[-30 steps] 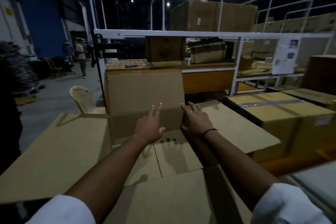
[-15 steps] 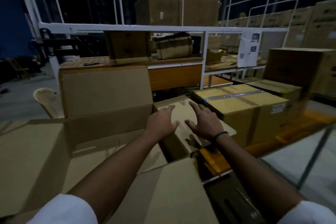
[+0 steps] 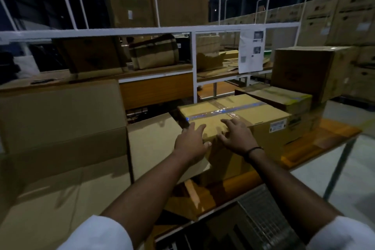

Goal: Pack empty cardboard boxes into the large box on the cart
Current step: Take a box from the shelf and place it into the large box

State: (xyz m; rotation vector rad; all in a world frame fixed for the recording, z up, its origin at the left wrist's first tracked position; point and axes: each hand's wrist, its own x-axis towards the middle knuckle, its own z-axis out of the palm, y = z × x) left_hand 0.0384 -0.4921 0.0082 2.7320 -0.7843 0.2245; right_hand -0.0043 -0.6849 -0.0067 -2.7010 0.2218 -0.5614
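Dark warehouse, with small lights high up and stacked boxes (image 3: 345, 12) along the far right wall. A white rack (image 3: 142, 31) runs across the middle. A big brown top box (image 3: 156, 6) sits on it. Lower down in the rack is a striped bag (image 3: 154, 53). A sheet of paper (image 3: 251, 50) hangs on the rack's front.

The large box (image 3: 60, 117) is on the left, close to the person. It is open at the top, and its back flap stands up. One side flap (image 3: 152, 144) lies out flat toward the right.

Just right of that flap is a taped box (image 3: 233, 111). It is shut, with clear and blue tape across its top. It sits on an orange platform (image 3: 328, 136). More brown boxes sit behind it.

Both arms reach out to the taped box. The left hand (image 3: 189, 145) is at the box's near left corner, over the edge of the flap. Its fingers (image 3: 199, 128) are straight and a bit apart. The right hand (image 3: 238, 138) is over the top of the taped box, close to the near edge. Its fingers (image 3: 227, 123) are spread wide. Neither hand grips anything. I cannot tell if the fingertips touch the box. A dark band (image 3: 253, 150) is on the right wrist. White sleeves (image 3: 97, 233) show at the bottom.
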